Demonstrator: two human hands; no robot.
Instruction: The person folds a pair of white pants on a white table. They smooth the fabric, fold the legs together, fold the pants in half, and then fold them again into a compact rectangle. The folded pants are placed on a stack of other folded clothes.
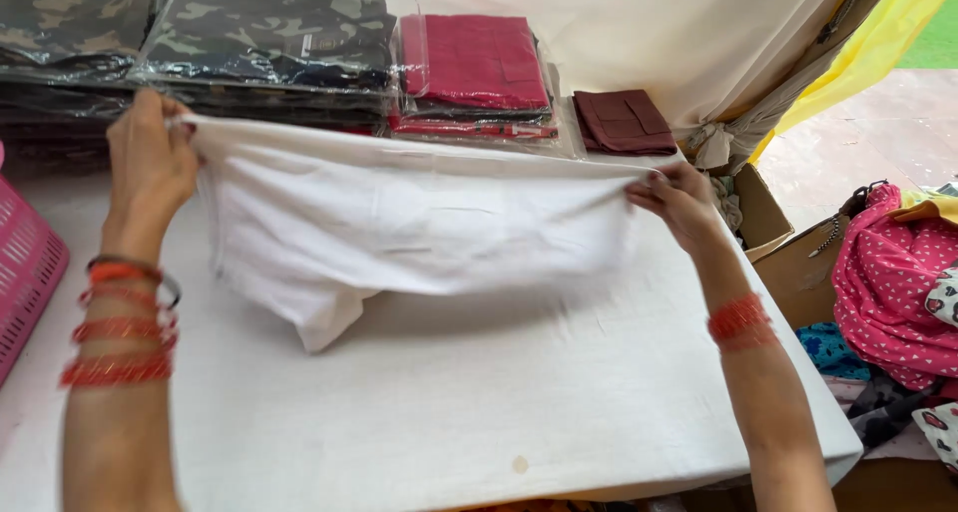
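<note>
White soft cotton cloth [399, 223] looks light and floppy — it sags between both hands. Left hand [150, 163] and right hand [679, 201] pinch its top corners tight — good spots to hold.

- Your left hand [150, 168] pinches one top corner of the white garment [399, 223]; your right hand [679, 203] pinches the other.
- The garment hangs stretched between them, its lower edge touching the white table [479, 402].
- Behind lie packed camouflage clothes [269, 33] and red ones [474, 63].
- A pink basket [25, 272] stands at the left edge.
</note>
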